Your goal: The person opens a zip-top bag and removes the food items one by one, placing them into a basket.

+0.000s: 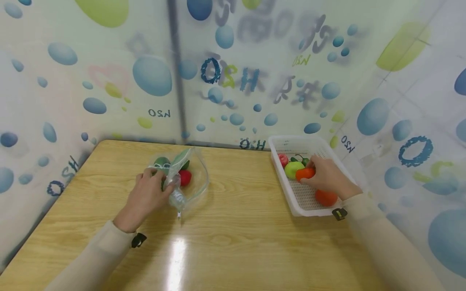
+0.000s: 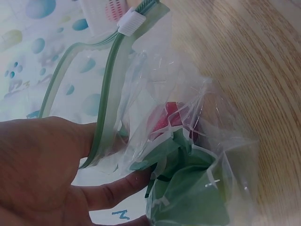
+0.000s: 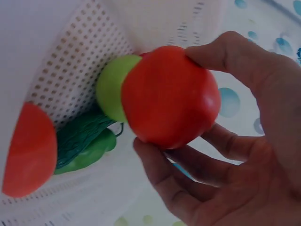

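My left hand holds the side of a clear zip bag on the left of the table. In the left wrist view the thumb passes behind the bag's green zip edge, with the fingers against the outside. Inside the bag lie a red round item and something green, partly hidden by the film. On the right, my right hand grips a red tomato between thumb and fingers, above a white perforated basket.
In the basket lie a light-green round fruit, a small red fruit, dark- and bright-green vegetables, and another orange-red round item. The wooden table meets patterned walls behind and to the right.
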The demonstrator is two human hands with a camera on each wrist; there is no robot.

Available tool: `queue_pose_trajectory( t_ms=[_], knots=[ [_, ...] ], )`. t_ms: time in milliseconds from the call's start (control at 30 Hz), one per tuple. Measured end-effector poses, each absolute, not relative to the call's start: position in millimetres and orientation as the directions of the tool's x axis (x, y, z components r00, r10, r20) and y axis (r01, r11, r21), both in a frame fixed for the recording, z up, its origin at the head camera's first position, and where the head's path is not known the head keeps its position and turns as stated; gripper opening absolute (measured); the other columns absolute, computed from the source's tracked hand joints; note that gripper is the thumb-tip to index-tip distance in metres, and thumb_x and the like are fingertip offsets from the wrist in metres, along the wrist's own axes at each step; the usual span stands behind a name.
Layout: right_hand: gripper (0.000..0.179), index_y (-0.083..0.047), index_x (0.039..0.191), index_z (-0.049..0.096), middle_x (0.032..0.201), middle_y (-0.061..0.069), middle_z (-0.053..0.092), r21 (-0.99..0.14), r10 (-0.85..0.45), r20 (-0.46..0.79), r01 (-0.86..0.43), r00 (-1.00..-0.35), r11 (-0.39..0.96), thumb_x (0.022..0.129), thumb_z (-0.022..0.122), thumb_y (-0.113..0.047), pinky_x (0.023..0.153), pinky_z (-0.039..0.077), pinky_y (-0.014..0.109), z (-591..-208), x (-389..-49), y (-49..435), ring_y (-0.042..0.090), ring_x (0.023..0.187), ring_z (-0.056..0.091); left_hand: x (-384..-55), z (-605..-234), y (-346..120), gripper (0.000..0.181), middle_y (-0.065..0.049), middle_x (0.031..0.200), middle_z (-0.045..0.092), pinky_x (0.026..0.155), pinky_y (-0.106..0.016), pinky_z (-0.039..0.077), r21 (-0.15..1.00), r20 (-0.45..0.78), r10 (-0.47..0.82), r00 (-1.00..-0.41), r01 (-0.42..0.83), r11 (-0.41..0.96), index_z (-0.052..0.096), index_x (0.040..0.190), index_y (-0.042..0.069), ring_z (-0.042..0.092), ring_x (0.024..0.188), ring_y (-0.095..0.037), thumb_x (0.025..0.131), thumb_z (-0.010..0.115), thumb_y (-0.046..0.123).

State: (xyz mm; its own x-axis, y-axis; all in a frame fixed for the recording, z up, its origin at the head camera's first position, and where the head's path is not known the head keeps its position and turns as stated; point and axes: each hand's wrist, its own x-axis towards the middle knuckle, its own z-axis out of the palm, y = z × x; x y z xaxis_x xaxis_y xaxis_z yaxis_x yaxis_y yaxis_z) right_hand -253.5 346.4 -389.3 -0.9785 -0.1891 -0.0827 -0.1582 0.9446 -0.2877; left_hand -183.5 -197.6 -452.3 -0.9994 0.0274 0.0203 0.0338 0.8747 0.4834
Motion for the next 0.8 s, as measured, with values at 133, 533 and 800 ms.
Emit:
queue_pose_trajectory(
  t_ms=[133,533,800],
  knots=[
    [0.048,0.0,0.121,0.068,0.11,0.017,0.074,-0.269,-0.171,-0.2,-0.113,-0.965,0.956,0.095,0.097,-0.027,0.087,0.06,0.04,-390.9,-258.4,352.1,0.032,0.098,0.067,-183.4,-452.1,-197.6,0.051,-0.046,0.167,0.046,0.097,-0.076,0.058,0.485,0.015,0.026,-1.0,0.03,0.874,0.07,0.141,-0.007,0.052,0.136,-0.065,0.115,0.068,0.037],
    [0.042,0.002,0.113,0.067,0.1,0.014,0.071,-0.206,-0.175,-0.33,-0.11,-0.928,0.972,0.091,0.095,-0.02,0.08,0.055,0.033,-397.0,-270.4,360.3,0.028,0.091,0.064,-182.4,-451.9,-198.4,0.051,-0.046,0.167,0.046,0.098,-0.077,0.059,0.483,0.005,0.016,-1.0,0.017,0.876,0.069,0.144,-0.006,0.052,0.138,-0.066,0.115,0.068,0.037],
    [0.034,-0.001,0.103,0.068,0.091,0.009,0.066,-0.163,-0.192,-0.341,-0.143,-0.92,0.976,0.09,0.094,-0.019,0.076,0.05,0.033,-403.6,-281.1,359.0,0.025,0.085,0.062,-182.3,-453.3,-201.0,0.053,-0.046,0.168,0.044,0.102,-0.08,0.058,0.481,0.002,0.015,-1.0,0.014,0.877,0.067,0.147,-0.008,0.051,0.139,-0.067,0.115,0.067,0.035]
  ],
)
